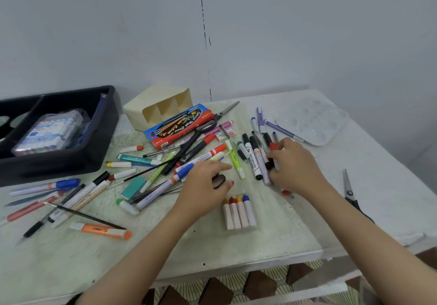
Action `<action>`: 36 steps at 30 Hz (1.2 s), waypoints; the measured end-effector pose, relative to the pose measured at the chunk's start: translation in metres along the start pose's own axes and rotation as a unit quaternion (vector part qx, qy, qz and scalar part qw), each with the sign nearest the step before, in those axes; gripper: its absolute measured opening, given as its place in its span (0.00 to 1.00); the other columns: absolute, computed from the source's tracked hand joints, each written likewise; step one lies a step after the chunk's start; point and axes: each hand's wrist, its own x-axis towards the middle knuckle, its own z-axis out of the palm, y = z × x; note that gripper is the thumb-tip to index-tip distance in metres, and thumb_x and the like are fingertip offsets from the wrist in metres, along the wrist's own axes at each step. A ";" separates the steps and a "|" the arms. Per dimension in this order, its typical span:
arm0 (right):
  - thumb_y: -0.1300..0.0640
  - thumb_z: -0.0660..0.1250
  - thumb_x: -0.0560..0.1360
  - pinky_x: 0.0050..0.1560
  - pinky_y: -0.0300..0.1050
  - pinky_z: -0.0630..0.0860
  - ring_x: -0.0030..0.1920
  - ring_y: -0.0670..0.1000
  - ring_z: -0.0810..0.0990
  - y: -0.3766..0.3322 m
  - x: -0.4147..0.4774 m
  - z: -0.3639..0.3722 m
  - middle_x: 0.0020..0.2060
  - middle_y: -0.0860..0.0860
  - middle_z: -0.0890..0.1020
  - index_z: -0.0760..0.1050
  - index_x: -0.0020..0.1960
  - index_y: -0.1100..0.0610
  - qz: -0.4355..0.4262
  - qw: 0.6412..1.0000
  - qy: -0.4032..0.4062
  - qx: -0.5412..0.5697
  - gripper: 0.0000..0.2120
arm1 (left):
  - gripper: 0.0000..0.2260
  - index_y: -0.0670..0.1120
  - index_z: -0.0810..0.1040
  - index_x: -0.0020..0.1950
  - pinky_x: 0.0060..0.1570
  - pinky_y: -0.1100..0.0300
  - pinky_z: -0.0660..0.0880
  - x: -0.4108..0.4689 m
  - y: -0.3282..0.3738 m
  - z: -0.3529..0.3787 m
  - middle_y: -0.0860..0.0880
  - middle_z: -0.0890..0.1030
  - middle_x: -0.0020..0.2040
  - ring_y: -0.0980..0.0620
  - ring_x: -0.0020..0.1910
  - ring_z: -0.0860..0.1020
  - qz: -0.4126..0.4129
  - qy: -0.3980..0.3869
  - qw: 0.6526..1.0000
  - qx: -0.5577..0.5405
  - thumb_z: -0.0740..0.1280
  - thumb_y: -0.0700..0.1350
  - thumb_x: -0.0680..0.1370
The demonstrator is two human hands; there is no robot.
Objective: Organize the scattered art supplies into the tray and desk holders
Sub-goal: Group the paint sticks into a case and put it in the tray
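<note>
- Head view has both my hands over the scatter on the table (272,238). My right hand (294,165) is curled round a bunch of markers (270,164), with black and red ends showing past my fingers. I judge that gathering like things together saves trips.
- My left hand (205,184) lies low with its fingers stretched toward the pens and its thumb just beside a small black loop (218,180). I cannot tell whether I am pinching the loop or only resting over it.
- The black tray (106,127) sits at the far left, well apart from both hands. It already has a clear packet of tubes (49,129) in one compartment.
- The cream desk holder (151,106) lies tipped on its side behind the watercolour box (179,125). I judge it needs standing upright before any marker goes in.
- Black-handled scissors (228,109) lie across that box, so they should come off before it is lifted.
- A second pair of scissors (349,193) lies alone near the right edge, and the paint palette (312,121) lies at the far right.
- Most supplies lie loose, so I judge the task barely begun.
</note>
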 end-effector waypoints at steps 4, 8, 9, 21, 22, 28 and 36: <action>0.49 0.64 0.74 0.43 0.44 0.61 0.50 0.54 0.70 -0.005 0.006 0.002 0.54 0.53 0.72 0.78 0.50 0.56 0.002 0.999 0.013 -0.036 0.12 | 0.15 0.49 0.78 0.61 0.64 0.57 0.64 0.041 0.000 0.008 0.53 0.79 0.58 0.54 0.60 0.71 0.026 0.024 0.999 0.041 0.68 0.46 0.75; 0.59 0.61 0.75 0.41 0.44 0.59 0.48 0.54 0.69 -0.006 0.011 0.007 0.54 0.54 0.73 0.78 0.46 0.61 0.011 0.999 0.042 -0.028 0.08 | 0.17 0.49 0.76 0.63 0.62 0.54 0.67 0.069 -0.002 0.019 0.52 0.79 0.58 0.51 0.60 0.73 0.040 0.020 0.996 0.081 0.68 0.48 0.75; 0.60 0.61 0.74 0.41 0.45 0.60 0.46 0.54 0.69 -0.005 0.010 0.008 0.52 0.54 0.74 0.77 0.44 0.62 0.016 0.998 0.054 -0.015 0.08 | 0.19 0.49 0.75 0.65 0.63 0.53 0.66 0.074 -0.002 0.021 0.51 0.79 0.60 0.50 0.61 0.73 0.045 0.010 0.995 0.093 0.68 0.49 0.75; 0.61 0.67 0.74 0.41 0.32 0.75 0.39 0.44 0.79 0.003 -0.019 0.005 0.39 0.44 0.82 0.79 0.46 0.52 0.099 0.864 0.154 0.469 0.05 | 0.26 0.48 0.69 0.71 0.64 0.53 0.64 0.101 -0.006 0.030 0.48 0.74 0.66 0.47 0.67 0.67 0.042 -0.072 0.988 0.129 0.67 0.52 0.74; 0.61 0.67 0.74 0.43 0.36 0.77 0.40 0.46 0.80 0.003 -0.021 0.006 0.40 0.45 0.82 0.79 0.47 0.53 0.095 0.857 0.150 0.485 0.05 | 0.26 0.48 0.69 0.70 0.64 0.53 0.64 0.101 -0.005 0.030 0.48 0.74 0.66 0.48 0.67 0.67 0.040 -0.073 0.988 0.127 0.67 0.52 0.74; 0.63 0.67 0.75 0.46 0.45 0.79 0.41 0.52 0.82 -0.003 -0.033 0.008 0.38 0.50 0.83 0.79 0.49 0.53 0.086 0.807 0.155 0.563 0.07 | 0.25 0.46 0.70 0.69 0.63 0.56 0.65 0.099 -0.001 0.030 0.48 0.75 0.65 0.49 0.65 0.69 0.049 -0.043 0.992 0.107 0.68 0.51 0.74; 0.62 0.69 0.74 0.37 0.52 0.76 0.34 0.61 0.76 -0.025 -0.048 0.009 0.31 0.58 0.81 0.77 0.47 0.54 0.058 0.790 0.071 0.606 0.05 | 0.32 0.51 0.67 0.71 0.62 0.60 0.68 0.047 0.007 -0.014 0.52 0.79 0.60 0.57 0.61 0.73 0.063 -0.007 0.998 -0.013 0.74 0.51 0.70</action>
